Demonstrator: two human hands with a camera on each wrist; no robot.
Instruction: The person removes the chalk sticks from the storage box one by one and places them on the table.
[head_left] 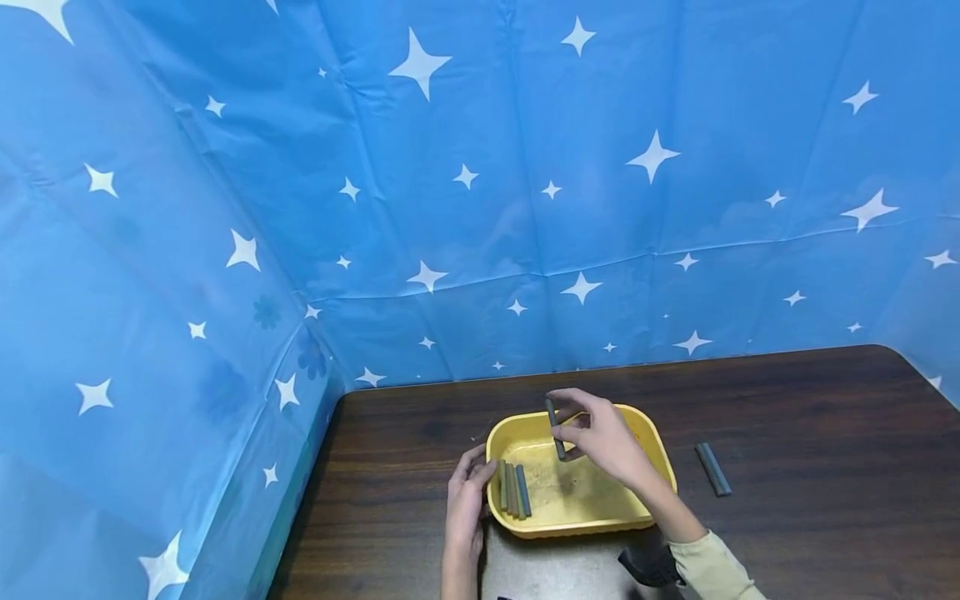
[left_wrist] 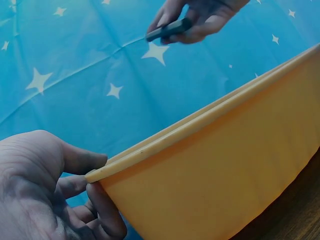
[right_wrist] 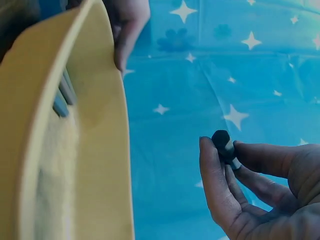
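From afar, I see the right hand [head_left: 606,435] pinching a dark, slim, faceted stick [head_left: 553,413] above a yellow, rounded plastic tray [head_left: 592,500], whose edge the left hand [head_left: 465,493] grips. I judge the stick light, stiff, perhaps brittle: best pinched gently mid-length.

Yellow tray [head_left: 585,500] — dark stick [head_left: 552,416] — white-starred blue backdrop [head_left: 495,117]

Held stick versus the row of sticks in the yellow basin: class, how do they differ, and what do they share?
The held stick is pinched in the right hand, while the row of sticks lies inside the yellow basin. The held stick is single; the row has several side by side. The held stick looks dark, while the row runs from olive to blue-grey. All are slim and straight.
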